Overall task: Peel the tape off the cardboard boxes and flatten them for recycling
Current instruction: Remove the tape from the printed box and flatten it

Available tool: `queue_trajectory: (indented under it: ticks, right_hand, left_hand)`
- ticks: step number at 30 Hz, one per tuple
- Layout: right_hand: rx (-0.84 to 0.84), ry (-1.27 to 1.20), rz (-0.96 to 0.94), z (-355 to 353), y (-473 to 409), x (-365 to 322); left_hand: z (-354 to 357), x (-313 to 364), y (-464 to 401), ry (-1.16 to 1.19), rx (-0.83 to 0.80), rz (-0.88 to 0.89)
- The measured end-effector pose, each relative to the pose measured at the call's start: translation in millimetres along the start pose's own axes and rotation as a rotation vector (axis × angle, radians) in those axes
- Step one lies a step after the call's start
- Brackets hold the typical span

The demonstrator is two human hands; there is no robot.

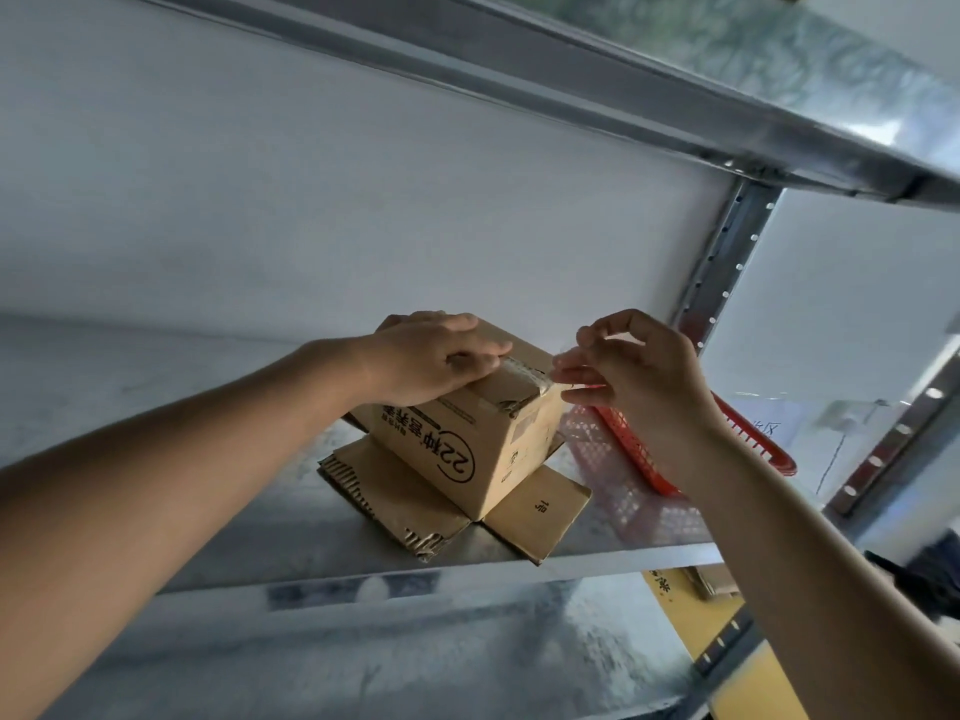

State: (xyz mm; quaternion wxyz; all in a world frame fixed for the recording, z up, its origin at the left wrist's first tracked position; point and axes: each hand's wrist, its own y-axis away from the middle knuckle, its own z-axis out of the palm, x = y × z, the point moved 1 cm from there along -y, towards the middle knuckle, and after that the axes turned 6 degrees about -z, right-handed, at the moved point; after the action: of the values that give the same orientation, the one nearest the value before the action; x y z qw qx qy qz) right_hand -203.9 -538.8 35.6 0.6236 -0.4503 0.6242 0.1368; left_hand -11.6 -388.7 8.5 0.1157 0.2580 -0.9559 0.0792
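Note:
A small brown cardboard box (457, 449) with black print stands upside down on a metal shelf (291, 532), its lower flaps splayed flat around it. Clear tape (524, 374) runs across its top seam and is wrinkled and partly lifted. My left hand (431, 356) lies flat on the box top with straight fingers pressing down. My right hand (628, 366) hovers at the box's right top edge, its thumb and fingertips pinching the loose end of the tape.
A red plastic basket (654, 459) sits on the shelf right of the box, partly behind my right forearm. Another metal shelf (675, 96) hangs overhead. A perforated upright post (727, 267) stands at the right. The white wall is close behind.

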Motion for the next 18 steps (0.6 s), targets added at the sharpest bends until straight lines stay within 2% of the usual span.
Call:
queue_trajectory:
  ticks: [6, 12, 15, 18]
  right_hand:
    - [-0.046, -0.183, 0.109, -0.5, -8.8, -5.8]
    - [0.024, -0.400, 0.218, -1.1, -9.4, 8.1]
    - [0.134, -0.474, 0.195, -9.5, -13.8, 19.2]
    - [0.184, -0.373, 0.107, -20.1, -17.9, 26.9]
  left_hand:
    - [-4.7, -5.8, 3.5, 0.006, -0.038, 0.057]
    - [-8.2, -20.5, 2.5, 0.137, -0.039, 0.135]
    - [-11.6, -28.4, 3.4, 0.182, -0.063, 0.185]
    - [-14.9, -34.6, 4.9, 0.242, -0.105, 0.205]
